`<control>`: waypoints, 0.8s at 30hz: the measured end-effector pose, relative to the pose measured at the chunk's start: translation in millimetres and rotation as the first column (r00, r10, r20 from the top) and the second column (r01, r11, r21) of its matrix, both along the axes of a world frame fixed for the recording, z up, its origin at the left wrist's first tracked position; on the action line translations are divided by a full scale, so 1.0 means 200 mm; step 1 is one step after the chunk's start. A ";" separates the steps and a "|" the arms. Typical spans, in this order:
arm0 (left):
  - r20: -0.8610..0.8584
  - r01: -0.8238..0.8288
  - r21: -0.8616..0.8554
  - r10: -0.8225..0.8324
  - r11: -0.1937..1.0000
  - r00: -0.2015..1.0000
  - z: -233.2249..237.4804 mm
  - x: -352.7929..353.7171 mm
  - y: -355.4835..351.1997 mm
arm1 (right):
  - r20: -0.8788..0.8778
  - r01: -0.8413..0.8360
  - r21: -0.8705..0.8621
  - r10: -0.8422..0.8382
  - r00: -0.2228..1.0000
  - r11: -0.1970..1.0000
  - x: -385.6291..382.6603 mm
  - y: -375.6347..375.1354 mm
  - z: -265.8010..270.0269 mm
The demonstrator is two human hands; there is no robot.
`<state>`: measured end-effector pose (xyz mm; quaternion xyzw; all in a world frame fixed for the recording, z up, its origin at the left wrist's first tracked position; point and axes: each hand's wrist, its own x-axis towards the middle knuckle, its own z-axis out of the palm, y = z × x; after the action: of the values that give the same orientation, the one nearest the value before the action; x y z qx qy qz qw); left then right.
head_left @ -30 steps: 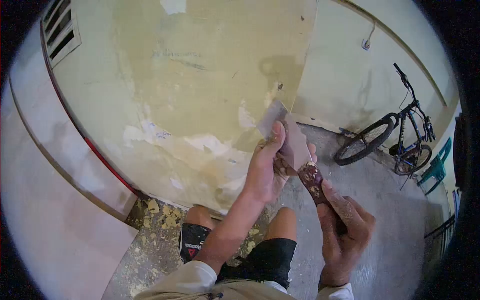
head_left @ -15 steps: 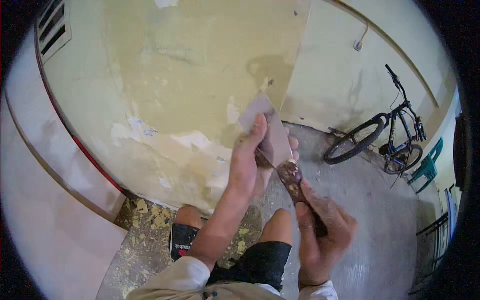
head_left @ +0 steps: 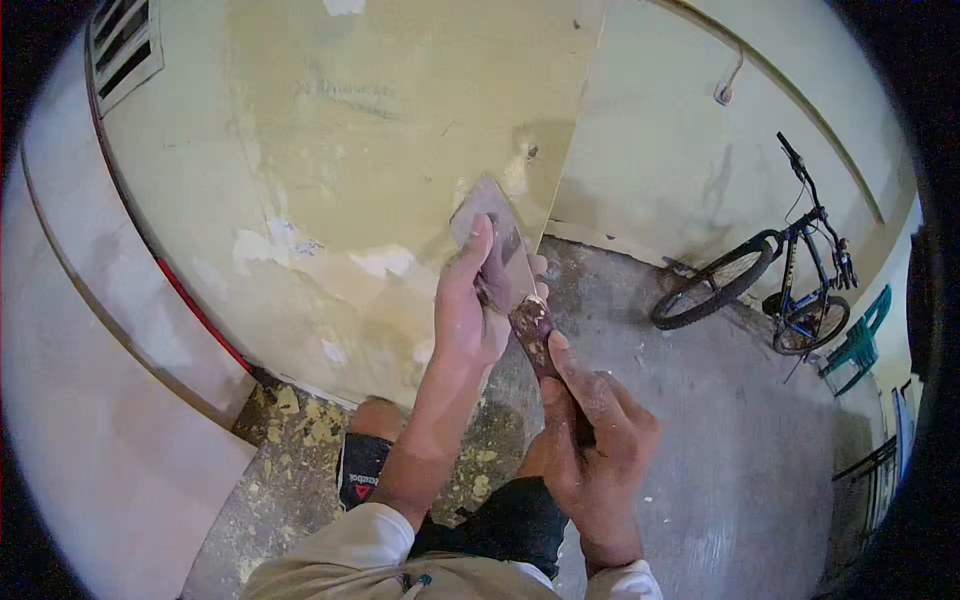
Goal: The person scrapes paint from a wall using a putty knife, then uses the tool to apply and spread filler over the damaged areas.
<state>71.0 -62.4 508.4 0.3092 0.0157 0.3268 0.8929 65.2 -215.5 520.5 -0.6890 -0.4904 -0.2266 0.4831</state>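
A scraper with a flat, pointed metal blade (head_left: 517, 272) and a dark, worn handle (head_left: 533, 335) is held between my hands in front of the wall. My left hand (head_left: 470, 290) wraps round the blade, thumb on its face and fingertips showing past its right edge. The blade's tip points up toward the wall. My right hand (head_left: 600, 430) is closed on the handle, with thumb and index finger along it. Bare pale patches (head_left: 385, 262) show where paint is gone from the yellowish wall (head_left: 400, 150).
A bicycle (head_left: 790, 260) leans at the right, with a green plastic chair (head_left: 860, 345) beyond it. Paint flakes (head_left: 320, 425) litter the floor at the wall's foot. A large pale board (head_left: 120, 400) stands on the left. A cable outlet (head_left: 723, 93) is on the wall.
Both hands and the scraper have shifted left together. The right hand still grips the handle and the left still holds the blade. The view has turned slightly.
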 end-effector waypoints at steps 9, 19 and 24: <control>-0.089 -0.052 0.052 0.056 0.997 0.994 -0.05 -0.02 -0.01 | -0.098 -0.001 -0.012 0.000 0.995 1.000 -0.01 -0.03 -0.09; -0.097 -0.093 0.099 0.102 0.991 0.990 -0.07 -0.03 0.08 | -0.117 0.050 -0.109 -0.063 0.991 0.993 -0.03 0.07 -0.15; -0.100 -0.060 0.181 0.079 0.982 0.992 -0.07 -0.06 0.11 | -0.183 -0.046 0.015 0.048 0.982 0.999 -0.05 0.09 -0.21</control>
<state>59.3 -40.5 495.0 0.4039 0.0450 0.3408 0.8477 56.0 -197.3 478.9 -0.6926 -0.4588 -0.1536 0.5351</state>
